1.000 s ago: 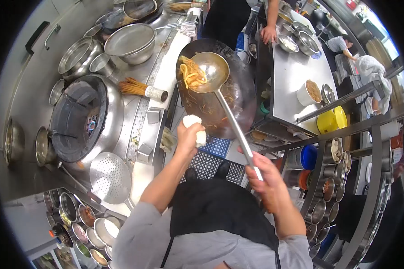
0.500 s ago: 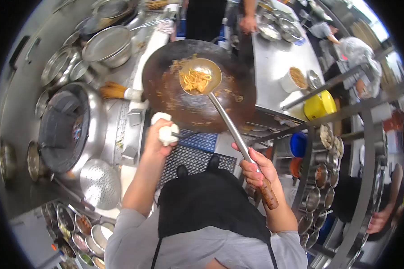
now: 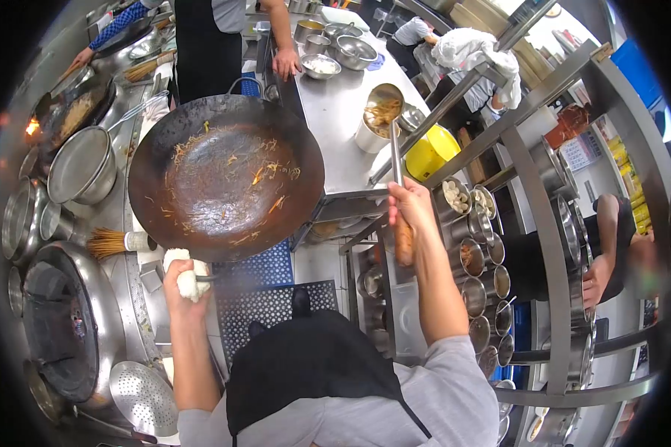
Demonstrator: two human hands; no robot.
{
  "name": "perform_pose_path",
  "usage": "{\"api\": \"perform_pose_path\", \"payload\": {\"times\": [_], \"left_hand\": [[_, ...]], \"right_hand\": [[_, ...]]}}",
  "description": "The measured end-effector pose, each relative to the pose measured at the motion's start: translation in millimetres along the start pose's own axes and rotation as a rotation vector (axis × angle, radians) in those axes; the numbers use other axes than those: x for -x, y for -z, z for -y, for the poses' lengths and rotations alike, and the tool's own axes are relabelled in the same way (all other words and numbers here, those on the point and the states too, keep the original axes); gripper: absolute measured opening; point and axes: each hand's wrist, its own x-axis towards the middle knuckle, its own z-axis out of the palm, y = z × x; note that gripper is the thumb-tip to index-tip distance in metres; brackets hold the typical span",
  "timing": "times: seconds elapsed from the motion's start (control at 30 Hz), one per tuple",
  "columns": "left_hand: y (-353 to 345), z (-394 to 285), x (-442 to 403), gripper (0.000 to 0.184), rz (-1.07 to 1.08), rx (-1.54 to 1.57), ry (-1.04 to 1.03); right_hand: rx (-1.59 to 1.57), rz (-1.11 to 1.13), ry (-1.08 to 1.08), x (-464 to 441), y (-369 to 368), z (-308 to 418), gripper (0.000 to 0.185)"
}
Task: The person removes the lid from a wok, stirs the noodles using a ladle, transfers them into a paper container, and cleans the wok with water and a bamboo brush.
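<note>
My left hand (image 3: 177, 292) is closed around a wok's handle, with a folded white cloth (image 3: 191, 281) between palm and handle. The dark wok (image 3: 224, 186) hangs above the floor mats, its inside coated with a few noodle scraps. In my right hand (image 3: 412, 208) is a long steel ladle (image 3: 396, 155) with a wooden grip. Its bowl, with noodles (image 3: 382, 117) in it, is over the mouth of a pale round container (image 3: 367, 140) on the steel counter. Whether the bowl touches the rim I cannot tell.
A yellow bucket (image 3: 432, 151) stands beside the container. Metal shelving (image 3: 558, 261) with several steel ingredient pots rises at right. At left are a wok burner (image 3: 61, 320), a bamboo brush (image 3: 110, 243) and a perforated skimmer (image 3: 143, 397). A co-worker's hand (image 3: 286, 62) rests at the counter.
The ladle has gone from above the wok to the container on the counter, my right hand rising with it. My left hand still holds the wok; the view has turned right.
</note>
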Motion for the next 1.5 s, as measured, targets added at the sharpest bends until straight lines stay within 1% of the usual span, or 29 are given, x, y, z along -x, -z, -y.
{"api": "perform_pose_path", "payload": {"times": [0.07,0.1,0.13,0.2,0.3,0.4,0.43,0.53,0.6,0.63,0.67,0.73,0.93,1.0,1.07,1.1,1.13,1.2,1.27,1.3,1.4,1.47,1.5], "left_hand": [[2,5,-1,0.005,-0.009,0.013,-0.027],[0,5,-1,0.005,-0.004,0.006,-0.023],[-4,5,1,0.005,0.001,-0.001,-0.018],[-10,5,1,0.005,-0.006,-0.008,-0.002],[-16,6,-2,0.006,-0.040,-0.022,-0.004],[-11,11,-14,0.006,0.032,-0.016,0.021],[-3,15,-22,0.006,0.077,-0.003,0.010],[-14,12,-23,0.007,0.034,-0.048,0.029],[-13,12,-30,0.008,0.058,-0.041,0.032],[-12,11,-32,0.009,0.065,-0.040,0.043],[-23,17,-36,0.009,0.065,-0.053,0.053],[-20,16,-45,0.009,0.067,-0.045,0.060],[5,1,-61,0.007,0.163,-0.027,0.077],[10,0,-67,0.006,0.181,-0.038,0.082],[16,2,-76,0.006,0.209,-0.035,0.097],[16,3,-78,0.006,0.214,-0.032,0.094],[14,3,-79,0.005,0.217,-0.029,0.091],[16,4,-78,0.005,0.221,-0.026,0.077],[18,5,-81,0.005,0.224,-0.025,0.047],[28,6,-90,0.006,0.254,-0.008,0.076],[45,8,-94,0.006,0.265,0.027,0.014],[47,1,-75,0.006,0.170,0.050,0.014],[52,2,-69,0.006,0.100,0.084,-0.026]], "right_hand": [[0.069,-0.094,0.065,-24,-5,-18,0.008],[0.122,-0.144,0.070,-36,-7,-30,0.009],[0.162,-0.146,0.061,-44,-5,-38,0.012],[0.199,-0.200,0.063,-52,-10,-52,0.008],[0.253,-0.225,0.111,-53,-18,-65,0.017],[0.385,-0.285,0.099,-50,-23,-64,0.028],[0.478,-0.316,0.146,-52,-25,-66,0.032],[0.739,-0.400,0.284,-50,-25,-83,0.045],[0.886,-0.443,0.390,-42,-26,-90,0.052],[0.894,-0.461,0.451,-37,-31,-98,0.055],[0.956,-0.451,0.386,-34,-29,-94,0.058],[0.946,-0.378,0.417,-26,-32,-96,0.060],[1.015,-0.419,0.412,28,-81,-121,0.063],[1.013,-0.420,0.419,44,-91,-134,0.067],[1.029,-0.423,0.435,62,-101,-150,0.069],[1.052,-0.444,0.498,66,-102,-168,0.072],[1.087,-0.428,0.491,71,-102,-182,0.073],[1.099,-0.321,0.367,82,-105,-185,0.070],[0.966,-0.343,0.370,81,-107,-193,0.069],[0.899,-0.352,0.376,77,-108,-197,0.068],[0.535,-0.402,0.883,50,-103,-212,0.053],[0.168,-0.140,0.472,57,-97,-199,0.040],[-0.012,-0.006,0.263,61,-95,-188,0.033]]}}
